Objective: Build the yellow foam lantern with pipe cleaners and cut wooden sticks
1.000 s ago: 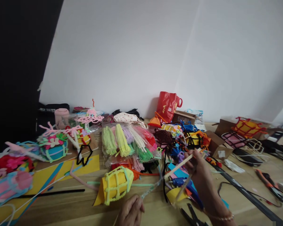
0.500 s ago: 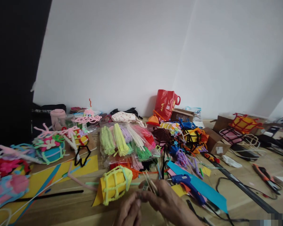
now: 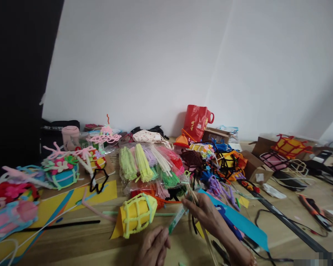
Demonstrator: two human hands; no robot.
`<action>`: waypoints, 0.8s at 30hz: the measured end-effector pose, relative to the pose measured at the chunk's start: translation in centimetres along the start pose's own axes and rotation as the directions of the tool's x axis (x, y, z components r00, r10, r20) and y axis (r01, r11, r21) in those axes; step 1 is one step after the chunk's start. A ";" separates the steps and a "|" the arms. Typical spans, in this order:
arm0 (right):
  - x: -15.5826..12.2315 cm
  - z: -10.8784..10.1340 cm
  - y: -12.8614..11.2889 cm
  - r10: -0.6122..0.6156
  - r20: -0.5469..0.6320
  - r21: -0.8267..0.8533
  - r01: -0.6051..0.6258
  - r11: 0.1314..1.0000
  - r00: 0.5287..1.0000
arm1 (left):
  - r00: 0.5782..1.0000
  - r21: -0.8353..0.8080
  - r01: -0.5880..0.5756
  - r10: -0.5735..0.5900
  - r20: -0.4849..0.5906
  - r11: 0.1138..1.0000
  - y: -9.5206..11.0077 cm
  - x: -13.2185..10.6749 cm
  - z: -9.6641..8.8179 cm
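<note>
My right hand [image 3: 204, 212] is closed around several thin wooden sticks [image 3: 210, 245], which poke out above its fingers and below the palm. A narrow white strip with green print [image 3: 177, 218], like a wrapper, slants between my two hands. Its green lower end meets the pinched fingertips of my left hand [image 3: 154, 245]; the grip is partly hidden. Left of the hands lies a yellow paper cylinder in a pale-yellow pipe-cleaner lattice [image 3: 137, 216]. A blue glue gun [image 3: 229, 221] is partly covered by my right forearm.
Bagged pipe cleaners [image 3: 143, 162] lie behind the hands. Finished pipe-cleaner lanterns [image 3: 62, 173] crowd the left. To the right are a turquoise sheet [image 3: 248, 225], a dark metal strip [image 3: 290, 221], pliers [image 3: 315, 210] and an open cardboard box [image 3: 256, 168]. A red bag [image 3: 197, 122] stands at the wall.
My right hand has moved up and right, away from my left, with the sticks. The printed strip now shows between the hands. The camera view has shifted slightly.
</note>
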State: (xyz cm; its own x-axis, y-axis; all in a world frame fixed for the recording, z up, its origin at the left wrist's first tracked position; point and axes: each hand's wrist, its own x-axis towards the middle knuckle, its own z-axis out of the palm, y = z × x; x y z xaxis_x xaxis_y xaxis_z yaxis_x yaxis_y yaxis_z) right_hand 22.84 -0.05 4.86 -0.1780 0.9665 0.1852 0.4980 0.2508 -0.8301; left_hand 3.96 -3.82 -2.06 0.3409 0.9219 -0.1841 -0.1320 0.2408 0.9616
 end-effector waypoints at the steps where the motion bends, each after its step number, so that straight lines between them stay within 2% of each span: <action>1: 0.2 -0.1 0.3 0.001 -0.019 -0.042 -0.002 0.999 1.000 | 1.000 -0.006 -0.008 0.008 0.002 1.000 0.0 0.2 -0.1; 5: 1.1 -0.9 1.8 -0.005 -0.091 -0.195 -0.013 0.981 0.996 | 1.000 -0.002 -0.005 0.005 0.022 1.000 -0.1 0.6 -0.5; 10: 1.8 -1.8 3.2 -0.002 -0.143 -0.284 -0.039 0.958 0.990 | 0.997 0.046 0.023 -0.026 0.068 0.999 -0.4 0.3 -0.5; 17: 2.4 -1.8 5.1 -0.007 -0.153 -0.425 -0.060 0.903 0.988 | 0.999 0.080 0.011 -0.015 0.052 0.997 -1.0 0.3 -0.5; 24: 2.9 -3.1 6.3 0.038 -0.176 -0.527 -0.127 0.840 0.984 | 1.000 0.042 0.020 -0.021 0.011 0.999 -1.0 1.1 -0.8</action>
State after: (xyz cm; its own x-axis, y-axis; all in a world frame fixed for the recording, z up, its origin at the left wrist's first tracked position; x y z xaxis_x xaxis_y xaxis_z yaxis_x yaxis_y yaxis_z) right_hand 28.15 4.50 1.79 -0.0070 0.9700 0.2430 0.8883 0.1176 -0.4440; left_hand 3.70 -2.77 -3.37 0.3536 0.9134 -0.2016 -0.0857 0.2463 0.9654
